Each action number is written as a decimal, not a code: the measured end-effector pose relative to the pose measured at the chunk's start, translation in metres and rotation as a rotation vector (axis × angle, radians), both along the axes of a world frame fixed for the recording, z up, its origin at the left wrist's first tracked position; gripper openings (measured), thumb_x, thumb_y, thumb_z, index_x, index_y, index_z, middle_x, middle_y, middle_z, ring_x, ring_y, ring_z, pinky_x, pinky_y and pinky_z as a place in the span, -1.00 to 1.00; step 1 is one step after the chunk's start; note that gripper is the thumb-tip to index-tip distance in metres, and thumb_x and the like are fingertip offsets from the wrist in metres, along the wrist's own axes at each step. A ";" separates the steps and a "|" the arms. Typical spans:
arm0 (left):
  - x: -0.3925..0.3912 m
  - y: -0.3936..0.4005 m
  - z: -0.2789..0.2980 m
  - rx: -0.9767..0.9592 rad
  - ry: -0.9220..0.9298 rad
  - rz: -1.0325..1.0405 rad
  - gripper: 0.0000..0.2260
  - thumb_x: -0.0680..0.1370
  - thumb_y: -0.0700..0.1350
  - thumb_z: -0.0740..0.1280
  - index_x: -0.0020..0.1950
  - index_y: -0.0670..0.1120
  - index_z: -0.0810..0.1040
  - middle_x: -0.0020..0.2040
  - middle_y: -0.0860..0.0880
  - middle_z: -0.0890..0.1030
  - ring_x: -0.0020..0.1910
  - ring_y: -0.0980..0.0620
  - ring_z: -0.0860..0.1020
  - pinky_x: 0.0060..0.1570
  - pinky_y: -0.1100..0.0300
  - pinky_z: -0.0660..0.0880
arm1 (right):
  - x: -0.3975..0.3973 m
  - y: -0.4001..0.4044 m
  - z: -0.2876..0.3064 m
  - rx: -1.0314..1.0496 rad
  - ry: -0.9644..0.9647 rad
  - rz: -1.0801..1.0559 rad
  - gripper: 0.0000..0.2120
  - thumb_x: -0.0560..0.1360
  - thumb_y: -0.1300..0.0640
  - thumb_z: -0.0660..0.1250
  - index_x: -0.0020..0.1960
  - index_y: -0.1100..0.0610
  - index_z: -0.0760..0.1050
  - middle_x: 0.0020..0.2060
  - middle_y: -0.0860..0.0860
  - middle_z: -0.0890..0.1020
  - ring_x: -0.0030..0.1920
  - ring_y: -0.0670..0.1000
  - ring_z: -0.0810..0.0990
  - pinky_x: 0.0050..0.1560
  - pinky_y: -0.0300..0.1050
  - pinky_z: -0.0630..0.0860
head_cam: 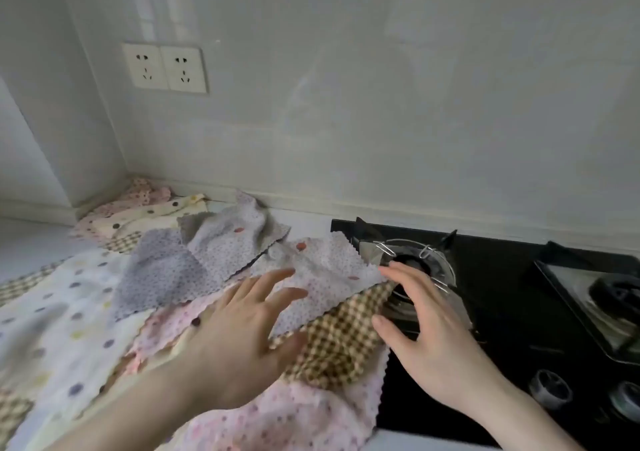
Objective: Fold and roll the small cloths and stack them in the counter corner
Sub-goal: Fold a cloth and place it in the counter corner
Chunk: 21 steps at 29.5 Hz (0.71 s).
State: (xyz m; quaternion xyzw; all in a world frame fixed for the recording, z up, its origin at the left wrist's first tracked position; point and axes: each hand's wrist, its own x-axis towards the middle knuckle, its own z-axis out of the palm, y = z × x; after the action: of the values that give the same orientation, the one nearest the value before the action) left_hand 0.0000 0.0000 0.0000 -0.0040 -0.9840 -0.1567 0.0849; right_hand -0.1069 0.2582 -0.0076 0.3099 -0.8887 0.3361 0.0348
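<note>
- Loose cloths are being spread flat beside the gas hob point(502, 277); none is being seen rolled, so the task is being judged barely begun.
- In the counter corner point(135, 180), far left of the hob, a few crumpled cloths point(145, 201) are lying; whether any is folded cannot be told.
- The left hand point(242, 333) is being laid, fingers straight and spread, on the white dotted cloth point(322, 277) just left of the hob; nothing is being gripped.
- The right hand point(429, 329) is being held with fingers relaxed and parted at the hob's left edge, beside the brown checked cloth point(339, 339); contact cannot be told.
- Counted: roughly eight to ten overlapping cloths, two burners, two knobs point(550, 386), two wall sockets point(164, 68).
</note>
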 end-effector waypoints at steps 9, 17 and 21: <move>0.049 0.033 -0.096 -0.135 0.020 -0.037 -0.46 0.63 0.33 0.01 0.55 0.15 0.26 0.60 0.13 0.15 0.55 0.07 0.20 0.55 0.07 0.14 | 0.048 0.000 -0.111 -0.025 0.202 0.010 -0.49 0.60 -0.20 0.27 0.49 -0.09 0.32 0.45 -0.27 0.28 0.48 -0.27 0.25 0.46 -0.22 0.22; 0.087 0.030 -0.113 -0.133 0.011 0.010 -0.46 0.60 0.33 0.04 0.51 0.14 0.35 0.51 0.13 0.35 0.48 0.03 0.32 0.48 0.09 0.20 | 0.078 0.005 -0.117 0.135 0.185 -0.174 -0.56 0.62 -0.16 0.25 0.44 -0.02 0.47 0.40 -0.09 0.48 0.39 0.03 0.45 0.40 -0.02 0.33; 0.084 0.031 -0.109 -0.127 -0.035 0.038 -0.48 0.60 0.32 0.09 0.49 0.12 0.37 0.44 0.07 0.42 0.42 -0.01 0.36 0.41 0.06 0.27 | 0.085 0.005 -0.119 0.152 0.196 -0.227 -0.61 0.63 -0.14 0.24 0.41 -0.05 0.51 0.39 -0.09 0.52 0.38 0.03 0.47 0.40 -0.07 0.29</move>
State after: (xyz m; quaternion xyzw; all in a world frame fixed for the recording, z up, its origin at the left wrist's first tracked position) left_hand 0.0843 0.0314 -0.1089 0.0120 -0.9932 -0.0924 0.0701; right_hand -0.0220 0.2635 -0.1267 0.2406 -0.9332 0.2298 0.1356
